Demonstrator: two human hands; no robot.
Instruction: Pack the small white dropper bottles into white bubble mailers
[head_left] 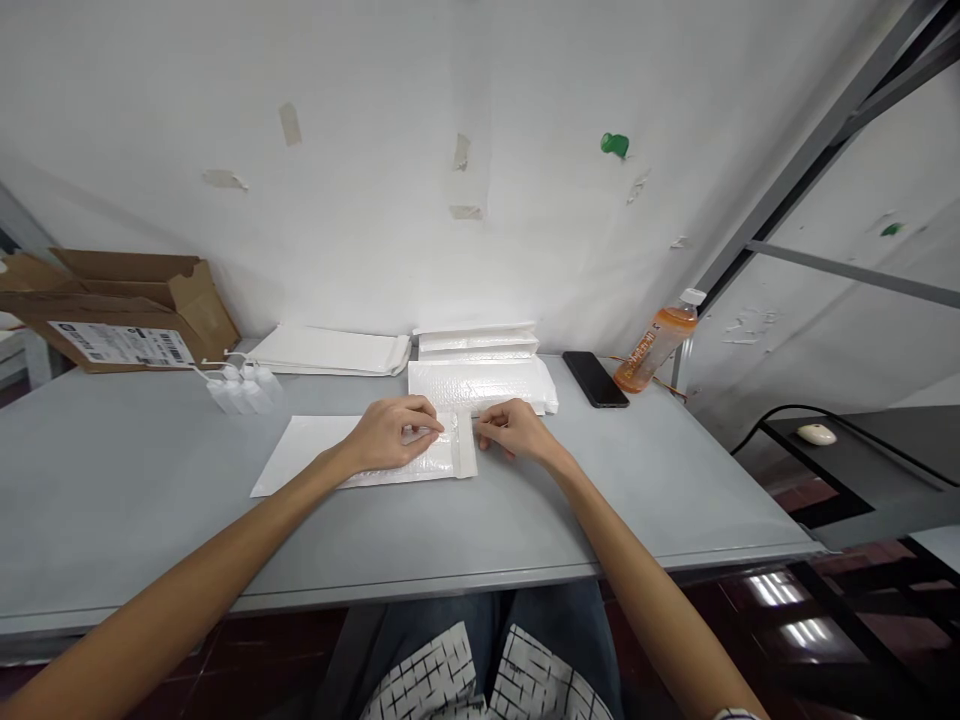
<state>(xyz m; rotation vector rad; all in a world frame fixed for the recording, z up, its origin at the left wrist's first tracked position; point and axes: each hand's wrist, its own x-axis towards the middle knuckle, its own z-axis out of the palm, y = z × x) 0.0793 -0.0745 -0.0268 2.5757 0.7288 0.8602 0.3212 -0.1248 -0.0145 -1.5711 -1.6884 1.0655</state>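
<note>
A white bubble mailer (306,440) lies flat on the grey table, its flap end (466,450) to the right. Across its right half rests my left hand (394,432), with thumb and fingertips drawn together on the shiny bubbled surface near the flap. My right hand (516,430) is just beyond the flap's right edge, its fingers curled and closed in a pinch. Whatever may be between those fingertips is hidden or too small to name. Behind both hands lies a pile of white bubble mailers (476,382), close to my fingers.
Further left are a stack of flat white mailers (330,350), several small white plastic bottles (244,390) and an open cardboard box (157,315). A black phone (595,380) and a bottle of orange drink (656,345) stand to the right. A white wall closes off the back.
</note>
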